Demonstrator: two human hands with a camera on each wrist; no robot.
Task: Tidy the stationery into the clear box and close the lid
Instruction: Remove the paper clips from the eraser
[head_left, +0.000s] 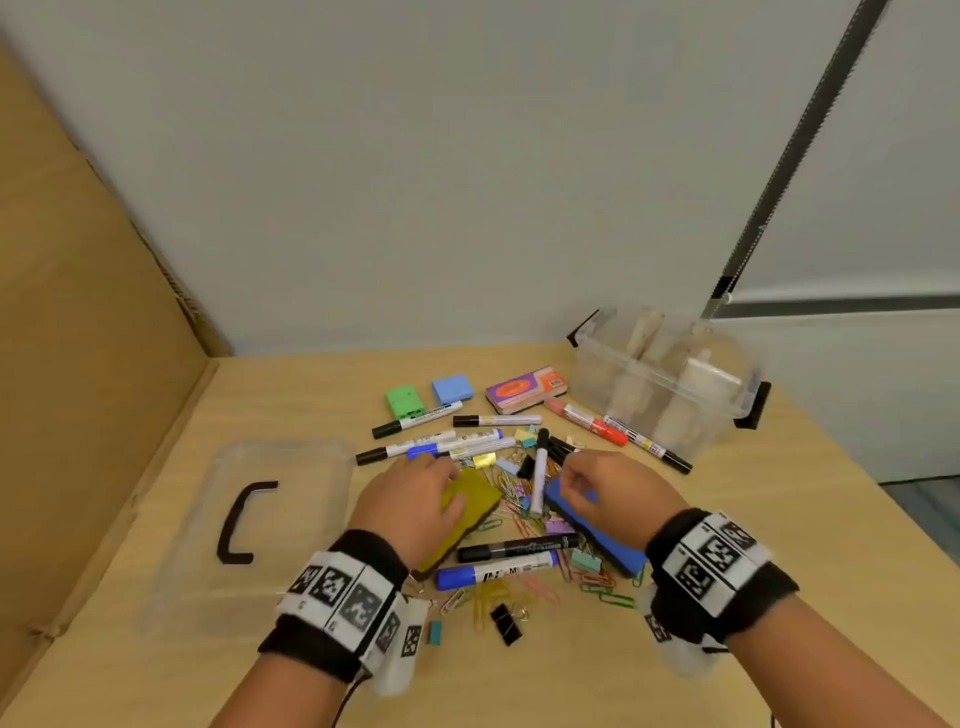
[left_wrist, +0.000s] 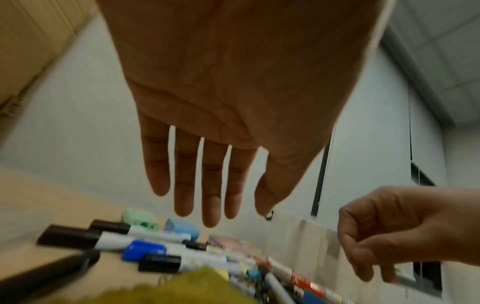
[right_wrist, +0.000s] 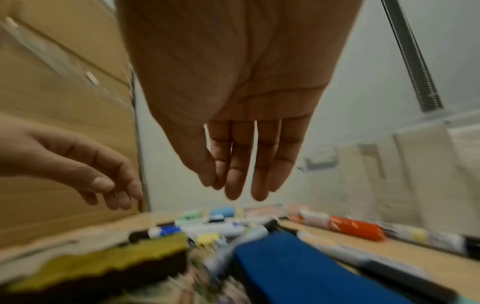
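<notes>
My left hand (head_left: 454, 488) (left_wrist: 235, 205) hovers open, fingers straight, just over a yellow board eraser (head_left: 475, 501) (left_wrist: 207, 288) (right_wrist: 103, 261). Over a blue board eraser (head_left: 602, 535) (right_wrist: 298, 267), my right hand (head_left: 574, 486) (right_wrist: 223, 185) hangs with relaxed fingers and holds nothing. Several markers (head_left: 519, 548), binder clips and paper clips (head_left: 519, 509) lie scattered around both erasers. The clear box (head_left: 597, 374) stands open at the back right. Its clear lid (head_left: 291, 499) with a black handle (head_left: 239, 519) lies flat on the left.
A green block (head_left: 404, 402), a blue block (head_left: 452, 389) and a purple-orange eraser (head_left: 524, 392) sit behind the markers. A red marker (head_left: 587, 421) lies beside the box. A cardboard wall (head_left: 78, 338) borders the table's left side; the table edge (head_left: 857, 467) runs at the right.
</notes>
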